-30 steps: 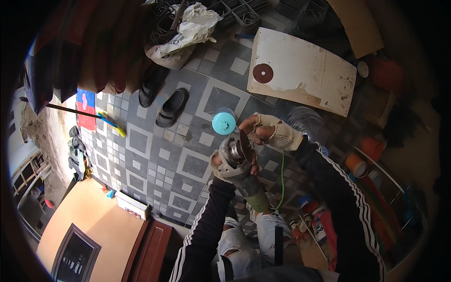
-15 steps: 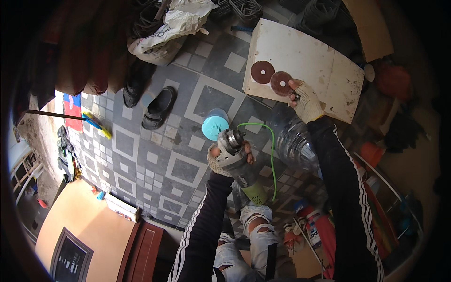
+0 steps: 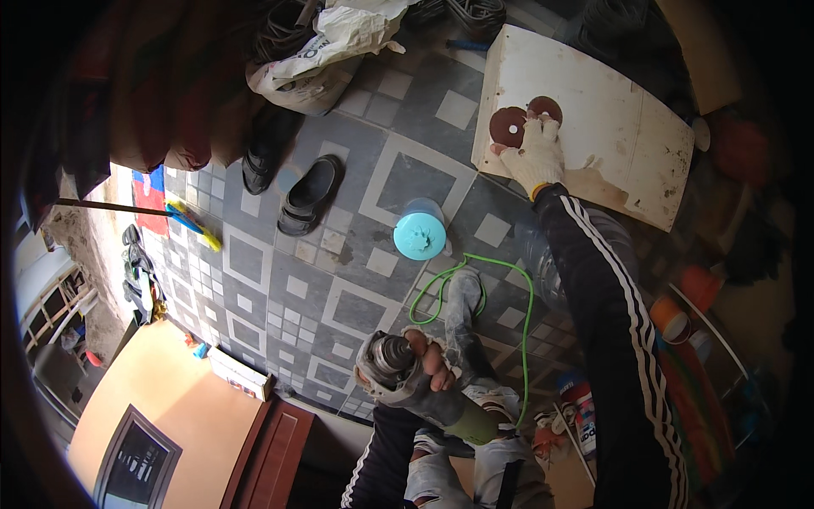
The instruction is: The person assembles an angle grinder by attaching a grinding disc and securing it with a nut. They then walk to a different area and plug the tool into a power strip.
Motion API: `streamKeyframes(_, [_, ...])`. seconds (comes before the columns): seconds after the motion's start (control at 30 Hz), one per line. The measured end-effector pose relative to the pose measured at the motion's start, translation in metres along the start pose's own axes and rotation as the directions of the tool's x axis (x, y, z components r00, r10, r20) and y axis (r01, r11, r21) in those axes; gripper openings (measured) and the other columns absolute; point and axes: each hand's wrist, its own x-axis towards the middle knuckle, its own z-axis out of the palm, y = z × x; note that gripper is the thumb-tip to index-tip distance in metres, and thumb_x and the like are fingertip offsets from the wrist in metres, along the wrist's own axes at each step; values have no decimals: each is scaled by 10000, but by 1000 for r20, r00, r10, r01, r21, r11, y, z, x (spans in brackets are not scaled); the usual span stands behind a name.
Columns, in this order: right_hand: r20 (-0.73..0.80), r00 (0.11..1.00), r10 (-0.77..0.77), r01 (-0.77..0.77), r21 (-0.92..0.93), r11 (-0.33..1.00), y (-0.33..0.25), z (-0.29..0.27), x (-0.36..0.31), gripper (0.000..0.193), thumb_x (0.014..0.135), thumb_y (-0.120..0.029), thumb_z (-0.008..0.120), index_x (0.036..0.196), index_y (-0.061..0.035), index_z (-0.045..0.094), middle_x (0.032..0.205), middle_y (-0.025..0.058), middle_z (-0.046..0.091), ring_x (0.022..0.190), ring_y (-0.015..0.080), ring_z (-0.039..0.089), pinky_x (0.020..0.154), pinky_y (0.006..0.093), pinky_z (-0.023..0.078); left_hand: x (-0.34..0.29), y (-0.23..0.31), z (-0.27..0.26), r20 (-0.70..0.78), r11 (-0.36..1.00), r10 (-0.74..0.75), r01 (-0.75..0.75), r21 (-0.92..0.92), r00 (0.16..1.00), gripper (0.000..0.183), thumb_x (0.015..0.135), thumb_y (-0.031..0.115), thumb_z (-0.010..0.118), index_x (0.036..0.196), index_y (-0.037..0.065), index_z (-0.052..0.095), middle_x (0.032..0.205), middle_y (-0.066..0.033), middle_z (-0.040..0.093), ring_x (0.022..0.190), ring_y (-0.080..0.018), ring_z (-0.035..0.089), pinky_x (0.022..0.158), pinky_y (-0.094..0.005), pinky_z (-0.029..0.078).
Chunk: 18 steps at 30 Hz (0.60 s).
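My left hand (image 3: 430,363), in a light knitted glove with bare fingertips, wraps round an angle grinder (image 3: 393,355) low in front of my legs. Its metal spindle end faces up, and no disc shows on it. My right hand (image 3: 541,154), gloved the same way, reaches out over a white board (image 3: 623,140). Its fingertips rest on a reddish-brown abrasive disc (image 3: 549,105), with the thumb spread apart. Partly under or beside that one lies another such disc (image 3: 502,127), close to my thumb.
A tub with a turquoise top (image 3: 420,237) stands on the patterned tile floor (image 3: 415,174). A green cord (image 3: 527,339) loops near my foot. Black sandals (image 3: 312,193) and a white sack (image 3: 326,64) lie at the far left. A large clear plastic bottle (image 3: 555,263) is under my right arm.
My left hand has drawn the grinder lower and nearer my legs. My right hand has moved farther onto the board, and the disc under its fingers has shifted away from me.
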Motion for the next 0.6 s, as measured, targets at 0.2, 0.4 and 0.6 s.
streamKeyframes(0.2, [110, 962, -251, 271, -269, 924, 3, -15, -1, 948, 805, -559, 792, 1532, -63, 440, 1554, 152, 428, 1387, 367, 457, 1117, 498, 403, -41, -1, 23, -99, 999, 52, -51, 13, 994, 295, 1048, 344, 561, 1133, 86, 446, 1040, -160, 618, 873, -330, 691, 835, -489, 497])
streamKeyframes(0.4, [159, 886, -436, 460, -432, 776, 11, -5, -32, 954, 767, -586, 791, 1497, -52, 487, 1519, 124, 478, 1220, 314, 545, 1000, 480, 440, -62, -7, 25, -105, 998, 59, -58, 11, 993, 283, 1049, 328, 564, 1137, 78, 465, 994, -158, 632, 855, -325, 695, 822, -494, 507])
streamKeyframes(0.6, [-36, 939, -341, 295, -423, 857, 27, -5, -20, 840, 912, -646, 618, 1489, -48, 495, 1508, 157, 482, 1243, 328, 537, 1024, 501, 426, -72, -7, 21, -110, 999, 46, -49, -22, 993, 270, 1066, 317, 532, 1152, 66, 484, 1038, -176, 635, 901, -336, 699, 842, -504, 511])
